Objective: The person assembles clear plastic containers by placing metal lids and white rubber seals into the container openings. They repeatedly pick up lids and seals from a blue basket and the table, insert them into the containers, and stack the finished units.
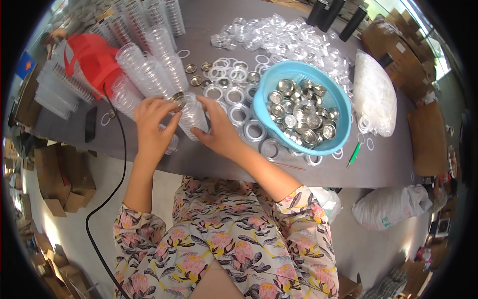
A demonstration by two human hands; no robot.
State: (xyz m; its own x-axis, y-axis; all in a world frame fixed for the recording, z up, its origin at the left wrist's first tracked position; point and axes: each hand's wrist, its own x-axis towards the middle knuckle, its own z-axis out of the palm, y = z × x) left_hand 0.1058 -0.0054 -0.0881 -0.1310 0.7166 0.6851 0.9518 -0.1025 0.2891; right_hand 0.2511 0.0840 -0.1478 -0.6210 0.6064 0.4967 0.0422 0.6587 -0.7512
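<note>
One silvery metal cap (178, 101) is pinched between the thumb and fingertips of our left hand (153, 119), just beside the upper end of a stack of clear plastic cups (193, 118); whether the two touch, we cannot tell. Our right hand (220, 130) curls its thumb and fingers about the stack's right side. We do best to press that side only lightly, sparing the thin walls, and to hold the cap by its rim.

The grey table (383, 162) carries a blue basin (343, 102) of similar caps, pale plastic rings (238, 74) and a green pen-like tool (354, 154). Beyond it, we see an open cardboard box (64, 174) and a white sack (391, 207) on the floor (162, 187).
</note>
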